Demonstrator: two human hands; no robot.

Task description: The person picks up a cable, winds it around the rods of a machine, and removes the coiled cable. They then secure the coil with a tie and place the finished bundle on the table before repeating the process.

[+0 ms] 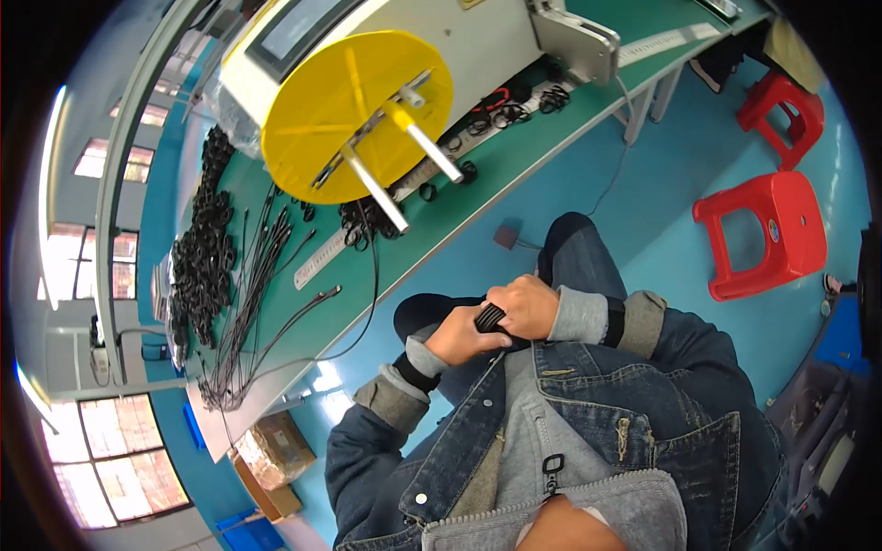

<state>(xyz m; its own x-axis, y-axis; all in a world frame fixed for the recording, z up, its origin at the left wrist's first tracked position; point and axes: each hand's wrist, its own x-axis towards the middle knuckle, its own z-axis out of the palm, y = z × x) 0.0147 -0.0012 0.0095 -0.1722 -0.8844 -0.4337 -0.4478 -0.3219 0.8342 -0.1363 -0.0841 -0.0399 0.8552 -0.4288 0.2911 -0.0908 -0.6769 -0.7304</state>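
Above my lap, both hands grip a small coiled bundle of black cable [490,318]. My left hand [457,337] is closed around its left side, thumb pointing right. From the other side my right hand [524,307] closes over the bundle, the fingers bent and touching it. Only a short ridged stretch of the coil shows between the hands; the rest is hidden by them. Beyond my hands, at the table edge, stands a winding machine with a yellow disc [358,115] and metal rods sticking out.
On the green table [404,248] lie loose black cables [257,294], a pile of coiled cables [202,266] and a steel ruler [322,262]. Red stools [781,234] stand on the floor at right. A cardboard box [271,459] sits below the table at left.
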